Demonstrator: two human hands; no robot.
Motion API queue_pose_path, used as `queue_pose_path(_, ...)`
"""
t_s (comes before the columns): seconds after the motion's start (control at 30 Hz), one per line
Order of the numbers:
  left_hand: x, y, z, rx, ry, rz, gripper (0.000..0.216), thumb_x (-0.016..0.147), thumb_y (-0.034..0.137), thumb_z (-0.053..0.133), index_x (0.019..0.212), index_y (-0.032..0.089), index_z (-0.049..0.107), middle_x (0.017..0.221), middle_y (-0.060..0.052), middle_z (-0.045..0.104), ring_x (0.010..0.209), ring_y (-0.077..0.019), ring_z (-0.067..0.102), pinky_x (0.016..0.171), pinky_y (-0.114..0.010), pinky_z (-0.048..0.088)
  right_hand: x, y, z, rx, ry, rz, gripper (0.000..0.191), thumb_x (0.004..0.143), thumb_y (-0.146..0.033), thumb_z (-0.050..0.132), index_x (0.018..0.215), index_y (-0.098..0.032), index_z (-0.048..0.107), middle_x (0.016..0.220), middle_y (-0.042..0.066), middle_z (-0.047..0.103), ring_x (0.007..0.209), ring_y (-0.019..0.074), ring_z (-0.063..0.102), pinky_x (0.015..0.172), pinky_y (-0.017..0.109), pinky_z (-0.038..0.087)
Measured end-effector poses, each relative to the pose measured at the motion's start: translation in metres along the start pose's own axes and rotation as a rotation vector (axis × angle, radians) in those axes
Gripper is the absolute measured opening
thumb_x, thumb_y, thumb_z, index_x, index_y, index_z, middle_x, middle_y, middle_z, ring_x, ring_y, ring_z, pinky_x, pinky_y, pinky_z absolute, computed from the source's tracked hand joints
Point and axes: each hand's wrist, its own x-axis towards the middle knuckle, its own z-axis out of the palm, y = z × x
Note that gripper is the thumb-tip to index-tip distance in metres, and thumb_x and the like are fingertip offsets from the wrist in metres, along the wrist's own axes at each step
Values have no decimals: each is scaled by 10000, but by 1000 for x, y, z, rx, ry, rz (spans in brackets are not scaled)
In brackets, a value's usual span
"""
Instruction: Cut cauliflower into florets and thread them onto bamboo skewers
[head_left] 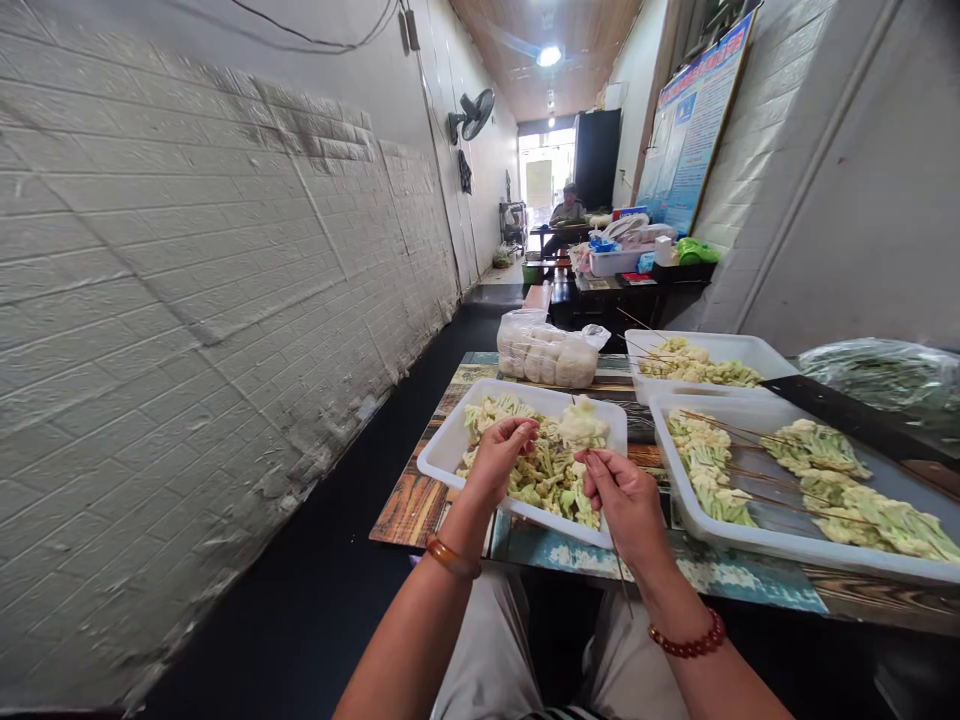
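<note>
My left hand hovers over a white tray full of loose cauliflower florets, its fingers pinched together on a floret. My right hand is closed on a thin bamboo skewer that runs down past my wrist, with its tip pointing at a pale floret. Both hands sit close together above the near half of the tray.
A larger white tray on the right holds finished cauliflower skewers, and another tray stands behind it. A plastic bag of white lumps lies behind the first tray. A brick wall runs along the left; a person sits far down the corridor.
</note>
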Motion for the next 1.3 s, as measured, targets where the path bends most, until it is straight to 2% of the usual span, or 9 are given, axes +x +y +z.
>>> queue_pose_path(0.27,0,-2,1,-6,10,16,315,681,404,707,813,118,684,701,-26,616,573,-74,497,596,-226,399,1,5,-1,41,20,31,366,829,-519,591,899,-169,670,547,-38,495,465,99,417,429,227,332)
queue_pose_path(0.47,3,-3,-2,43,15,22,245,706,353,654,792,123,656,694,-15,609,550,-69,488,582,-222,392,1,3,0,123,111,23,363,800,-519,628,878,-167,669,541,-45,474,464,81,386,406,208,307)
queue_pose_path(0.57,9,3,-8,232,-1,85,196,740,327,603,730,133,630,646,-1,589,553,-84,492,570,-222,383,1,1,0,121,145,14,337,796,-501,639,852,-169,663,564,-35,491,474,88,391,405,215,311)
queue_pose_path(0.7,18,10,-14,746,-49,251,138,761,232,561,687,143,637,656,-14,594,617,-115,519,603,-235,391,1,1,-1,135,149,26,318,793,-485,648,845,-171,663,562,-36,488,468,95,385,400,231,303)
queue_pose_path(0.8,23,6,-11,1103,-246,369,140,759,168,549,767,161,689,802,-47,645,736,-149,562,714,-268,424,1,2,-1,146,143,34,324,794,-489,648,867,-173,665,560,-40,482,469,97,392,401,235,300)
queue_pose_path(0.9,24,-2,-3,1351,-474,483,214,768,137,532,868,194,713,907,-65,657,848,-183,565,851,-318,401,1,1,-1,134,141,35,327,794,-493,646,873,-177,663,565,-38,484,475,99,392,408,236,303)
queue_pose_path(1.0,24,-7,2,1502,-596,546,233,774,102,505,843,179,713,927,-102,635,869,-209,536,855,-350,372,2,0,0,115,127,41,320,801,-491,638,872,-180,660,571,-36,486,478,98,387,421,235,308)
queue_pose_path(1.07,24,-8,3,1566,-619,553,227,775,88,495,805,166,707,922,-123,611,869,-225,511,814,-363,360,3,0,-1,89,122,45,328,807,-497,625,881,-179,656,570,-33,486,478,103,389,428,240,314)
queue_pose_path(1.3,24,-6,7,1637,-549,555,155,791,98,514,772,147,660,949,-143,571,947,-260,458,770,-371,322,4,0,-1,50,98,46,351,813,-524,597,888,-186,650,557,-27,483,476,119,404,436,256,334)
